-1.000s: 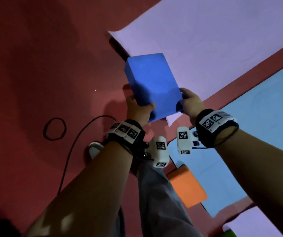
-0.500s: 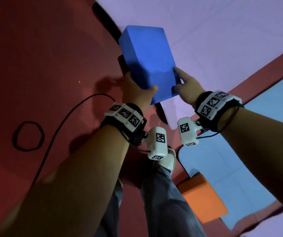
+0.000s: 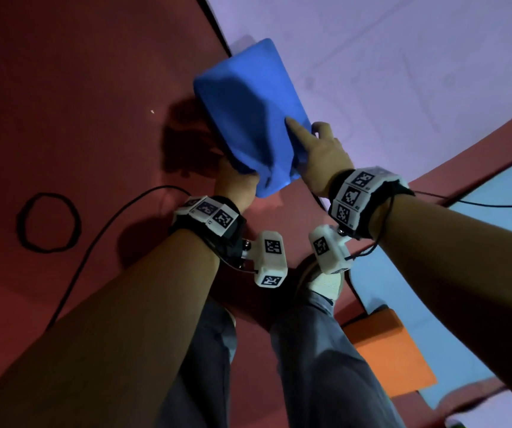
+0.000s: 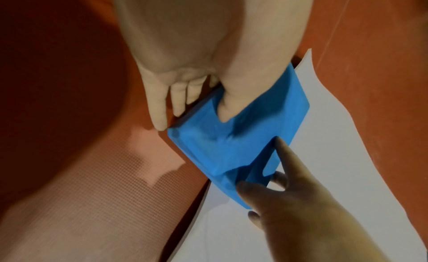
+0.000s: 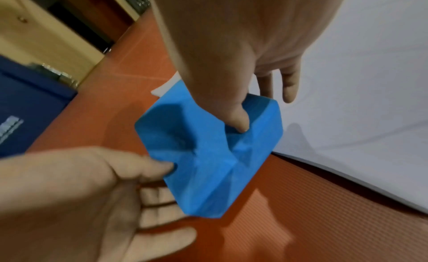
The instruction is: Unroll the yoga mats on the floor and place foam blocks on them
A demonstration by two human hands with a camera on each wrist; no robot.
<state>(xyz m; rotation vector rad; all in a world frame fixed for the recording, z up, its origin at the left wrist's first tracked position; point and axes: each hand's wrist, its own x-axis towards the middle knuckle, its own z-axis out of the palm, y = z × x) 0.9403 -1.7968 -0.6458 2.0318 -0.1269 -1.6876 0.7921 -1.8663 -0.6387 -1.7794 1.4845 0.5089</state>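
A blue foam block is held in the air between both hands, tilted, over the edge where the lilac mat meets the red mat. My left hand grips its near left corner, thumb on top and fingers underneath. My right hand holds the near right side, thumb pressed into the foam and other fingers past the edge. An orange foam block lies on the light blue mat at lower right.
A black ring band and a black cable lie on the red mat to the left. My legs and a white shoe stand between the mats. A blue cabinet and a cream cupboard stand beyond the floor.
Both hands have carried the blue block forward, and it now hangs over the lilac mat's left edge. The block has tilted and my right forefinger now lies on its top face.
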